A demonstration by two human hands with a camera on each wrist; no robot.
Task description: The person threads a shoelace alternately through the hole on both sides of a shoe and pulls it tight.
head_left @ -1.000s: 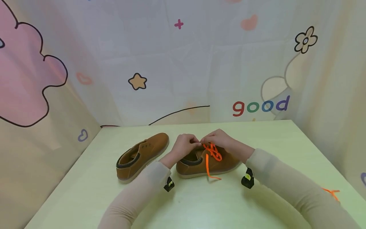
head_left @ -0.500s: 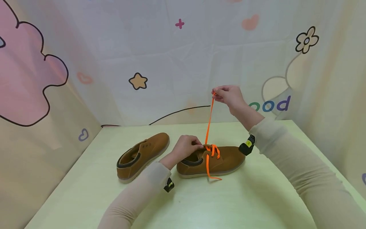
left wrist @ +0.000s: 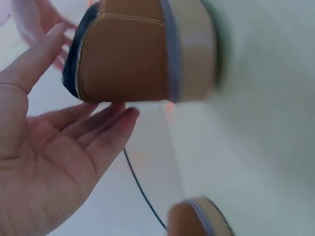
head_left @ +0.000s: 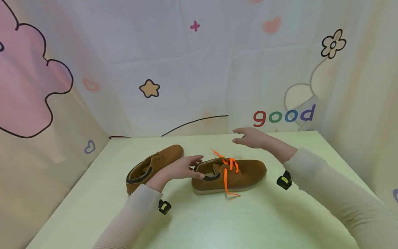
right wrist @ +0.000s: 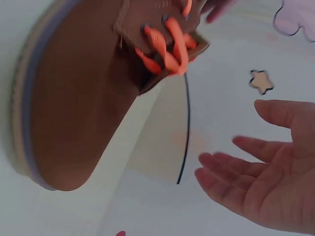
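A brown shoe point(head_left: 248, 171) stands on the table, toe to the right, with an orange shoelace point(head_left: 231, 164) threaded through its eyelets. One lace end hangs down the near side onto the table; the other sticks up at the tongue. My left hand point(head_left: 178, 168) is at the heel, thumb and fingers spread to either side of it. The left wrist view shows this hand point(left wrist: 54, 147) beside the shoe's heel point(left wrist: 128, 59); contact is unclear. Behind the shoe, my right hand point(head_left: 253, 138) hovers with loose fingers, holding nothing. The right wrist view shows that hand point(right wrist: 266, 172) apart from the laces point(right wrist: 167, 46).
A second brown shoe point(head_left: 169, 157) without a lace stands to the left, partly behind my left hand and sleeve. A patterned curtain point(head_left: 186, 69) rises behind the pale table point(head_left: 217, 221). Each wrist carries a small black camera.
My right hand pulled a lace end up high, then let it go and came down. The lace end dropped toward the shoe opening. My left hand left the tongue and moved back to the heel.
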